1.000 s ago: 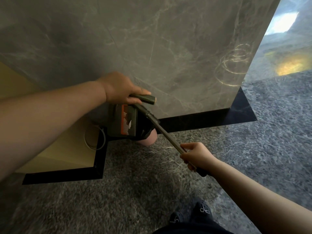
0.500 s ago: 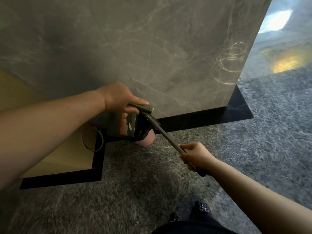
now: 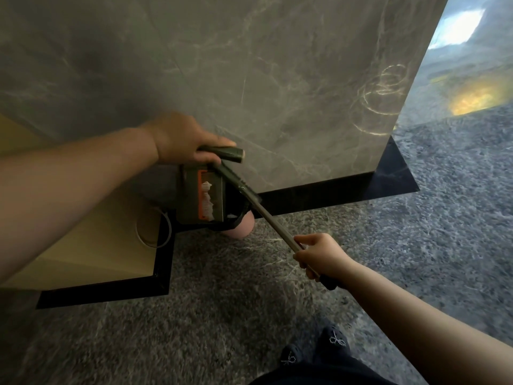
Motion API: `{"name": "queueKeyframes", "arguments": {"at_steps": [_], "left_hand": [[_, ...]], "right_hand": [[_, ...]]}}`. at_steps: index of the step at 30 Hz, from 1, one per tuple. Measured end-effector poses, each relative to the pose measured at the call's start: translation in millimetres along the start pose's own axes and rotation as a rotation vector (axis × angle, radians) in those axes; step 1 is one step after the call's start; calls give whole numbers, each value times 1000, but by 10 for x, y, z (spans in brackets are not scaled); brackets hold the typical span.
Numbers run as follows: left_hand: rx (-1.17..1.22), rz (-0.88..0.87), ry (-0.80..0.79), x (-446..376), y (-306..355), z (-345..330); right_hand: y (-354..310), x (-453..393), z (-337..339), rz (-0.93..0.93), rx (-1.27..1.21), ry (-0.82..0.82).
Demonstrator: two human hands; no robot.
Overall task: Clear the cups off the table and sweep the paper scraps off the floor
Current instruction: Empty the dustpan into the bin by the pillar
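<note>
Grey marble wall (image 3: 277, 79) fills the upper frame, with a black skirting band (image 3: 319, 193) along its foot and speckled grey floor (image 3: 222, 315) below. Near the frame's centre the left hand (image 3: 183, 140) curls its fingers round a dark green handle (image 3: 222, 152) whose pale end sticks out toward 3 o'clock past the fingertips; the thumb lies along its top. Hanging just beneath that hand, at its 6 o'clock, is a dark green dustpan (image 3: 202, 198) with an orange comb strip (image 3: 204, 198), held close to the wall's base. A pinkish rounded object (image 3: 241, 227) shows at the dustpan's lower right edge; what it is cannot be told.

From the dustpan a slim metal broom shaft (image 3: 266, 215) slants toward 5 o'clock into the right hand (image 3: 319, 257), whose fingers wrap tightly round it, index finger extended along the shaft toward 10 o'clock; a dark grip end pokes out below the palm. A white cable loop (image 3: 154, 232) lies at 9 o'clock from the dustpan on a beige surface (image 3: 97, 245). Dark slippers (image 3: 313, 348) show at 6 o'clock.
</note>
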State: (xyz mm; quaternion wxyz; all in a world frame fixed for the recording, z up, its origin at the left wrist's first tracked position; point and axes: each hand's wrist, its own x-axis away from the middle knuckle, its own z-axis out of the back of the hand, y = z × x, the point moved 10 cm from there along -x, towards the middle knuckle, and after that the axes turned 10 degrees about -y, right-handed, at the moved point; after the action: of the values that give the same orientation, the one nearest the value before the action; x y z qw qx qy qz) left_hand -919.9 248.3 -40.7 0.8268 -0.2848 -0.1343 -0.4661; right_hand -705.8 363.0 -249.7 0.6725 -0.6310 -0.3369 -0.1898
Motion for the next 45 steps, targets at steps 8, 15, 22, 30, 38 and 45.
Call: {"name": "queueKeyframes", "arguments": {"at_steps": [8, 15, 22, 30, 38, 45], "left_hand": [[-111, -110, -121, -113, 381, -342], [-147, -87, -131, -204, 556, -333], [-77, -80, -112, -164, 354, -156], [-232, -156, -158, -276, 703, -431], [-166, -100, -60, -208, 329, -77], [-120, -59, -35, -78, 256, -108]], "right_hand": [[36, -24, -8, -12, -9, -12], [32, -12, -26, -4, -2, -19], [40, 8, -107, 14, -25, -36], [48, -28, -117, 12, -31, -33], [2, -11, -129, 31, -39, -27], [-7, 17, -149, 40, -39, -35]]}}
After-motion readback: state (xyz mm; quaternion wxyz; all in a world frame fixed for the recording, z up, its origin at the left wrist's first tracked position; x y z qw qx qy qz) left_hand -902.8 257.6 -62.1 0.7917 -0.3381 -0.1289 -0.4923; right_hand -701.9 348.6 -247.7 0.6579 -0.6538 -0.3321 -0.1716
